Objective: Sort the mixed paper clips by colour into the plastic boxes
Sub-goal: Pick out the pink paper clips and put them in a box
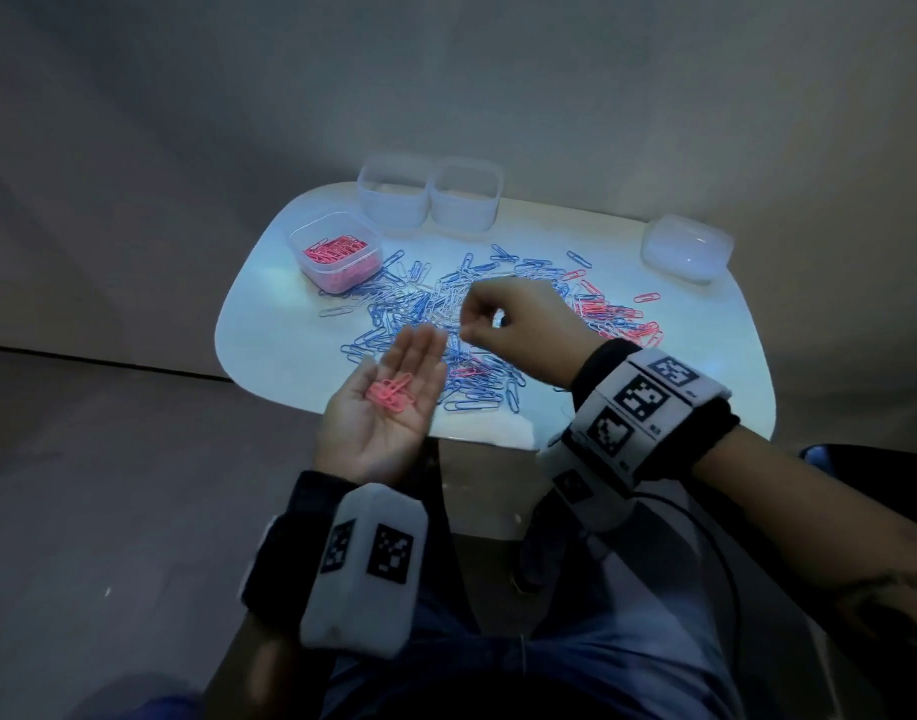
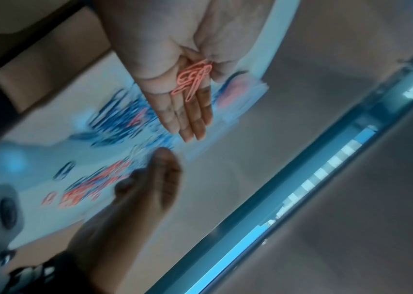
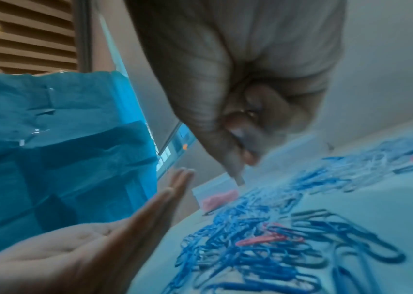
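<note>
Pink clips (image 1: 336, 250) are already gathered in one plastic box (image 1: 311, 236) in the head view; two boxes (image 1: 429, 200) are seen without clips, and blue, white and pink clips (image 1: 446, 309) are left mixed on the surface (image 1: 269, 314). In the left wrist view, a few pink clips (image 2: 194, 79) are carried on the flat left hand (image 2: 175, 65). In the right wrist view, the right hand (image 3: 245, 95) is curled; a grasped clip cannot be told.

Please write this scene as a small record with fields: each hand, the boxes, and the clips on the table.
left hand: palm up, flat, carrying pink clips
right hand: above the pile, fingers curled; whether they hold a clip cannot be told
pink box: open, holds pink clips
empty boxes: two, at the far edge
closed box: far right
pile: blue, white and pink clips, mixed
table: white
</note>
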